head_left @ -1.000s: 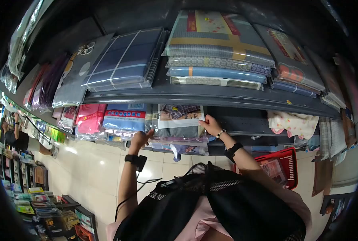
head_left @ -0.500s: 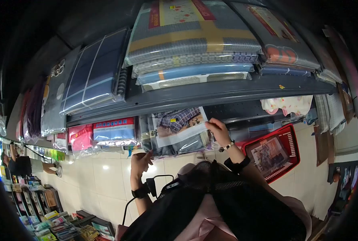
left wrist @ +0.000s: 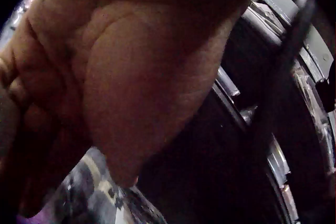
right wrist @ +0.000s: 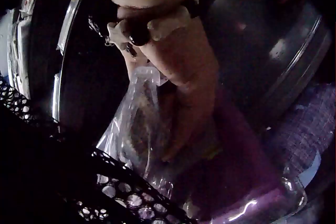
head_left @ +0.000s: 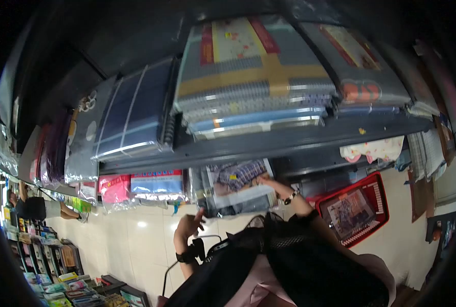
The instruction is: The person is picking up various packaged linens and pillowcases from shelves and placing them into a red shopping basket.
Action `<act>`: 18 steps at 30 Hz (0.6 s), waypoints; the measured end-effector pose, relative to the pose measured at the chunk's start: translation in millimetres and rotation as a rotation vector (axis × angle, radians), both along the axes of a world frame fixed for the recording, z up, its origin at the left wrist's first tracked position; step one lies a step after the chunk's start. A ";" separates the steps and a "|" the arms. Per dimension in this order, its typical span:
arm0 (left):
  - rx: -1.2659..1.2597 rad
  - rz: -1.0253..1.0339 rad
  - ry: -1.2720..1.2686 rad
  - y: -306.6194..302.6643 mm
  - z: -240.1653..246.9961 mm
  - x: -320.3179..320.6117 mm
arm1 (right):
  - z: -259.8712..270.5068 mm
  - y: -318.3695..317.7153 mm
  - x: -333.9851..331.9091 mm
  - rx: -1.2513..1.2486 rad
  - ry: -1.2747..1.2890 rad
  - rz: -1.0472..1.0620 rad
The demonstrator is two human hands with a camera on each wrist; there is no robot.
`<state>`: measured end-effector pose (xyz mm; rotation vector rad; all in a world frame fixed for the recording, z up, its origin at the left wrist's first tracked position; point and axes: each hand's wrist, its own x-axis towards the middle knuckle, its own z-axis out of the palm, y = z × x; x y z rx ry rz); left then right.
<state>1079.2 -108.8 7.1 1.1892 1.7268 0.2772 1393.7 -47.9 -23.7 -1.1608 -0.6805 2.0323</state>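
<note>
A clear plastic package of folded dark plaid fabric [head_left: 228,207], with a picture card at its front, extends out from under the upper shelf's edge. My right hand [head_left: 278,189] pinches its right side. In the right wrist view, the fingers of my right hand [right wrist: 181,77] hold crinkled clear plastic above a purple part. My left hand [head_left: 189,225] is at the package's near left corner, thumb and fingers curled at the plastic. The left wrist view is filled by the palm of my left hand [left wrist: 131,66], and its fingertips are hidden there; patterned fabric under plastic shows below.
Packaged bedding sets [head_left: 253,77] are stacked on the upper shelf [head_left: 289,140]. Pink and blue packages [head_left: 156,185] lie left of my hands on the lower shelf. A red basket [head_left: 384,204] holding a package stands at right. Another person [head_left: 30,207] is at far left.
The package has come out toward my body from the lower shelf, both hands moving with it. The head view has shifted, and more of the red basket shows.
</note>
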 end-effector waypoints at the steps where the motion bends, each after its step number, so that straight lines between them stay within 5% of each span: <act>1: -0.114 -0.061 0.087 4.5 11.6 -0.3 | -19.9 8.8 0.3 0.032 0.018 0.117; 2: -0.270 -0.074 0.207 7.9 5.5 -8.2 | -29.2 11.5 2.3 0.161 -0.018 0.195; 3: -0.142 -0.044 0.270 6.0 -18.8 -23.7 | -2.0 6.2 -3.5 0.250 -0.242 0.158; 5: -0.077 -0.027 0.373 17.6 -8.5 -25.6 | -42.2 6.4 -4.8 0.226 -0.377 0.032; 6: -0.081 0.073 0.243 19.2 -13.1 -24.5 | -63.2 6.9 -5.4 0.210 -0.443 -0.031; 7: -0.086 0.171 0.111 23.4 -17.5 -23.4 | -15.6 4.5 -6.3 0.189 -0.457 -0.049; 12: -0.144 0.168 -0.272 54.3 -14.6 -25.5 | -9.7 25.9 -10.9 0.047 -0.148 -0.009; 15: 0.121 0.301 -0.545 71.7 -81.6 -39.2 | 31.2 34.4 -7.5 -0.047 -0.121 0.005; 18: 0.111 0.391 -0.721 83.7 -62.4 -24.6 | 43.9 42.8 -11.4 -0.053 -0.141 0.018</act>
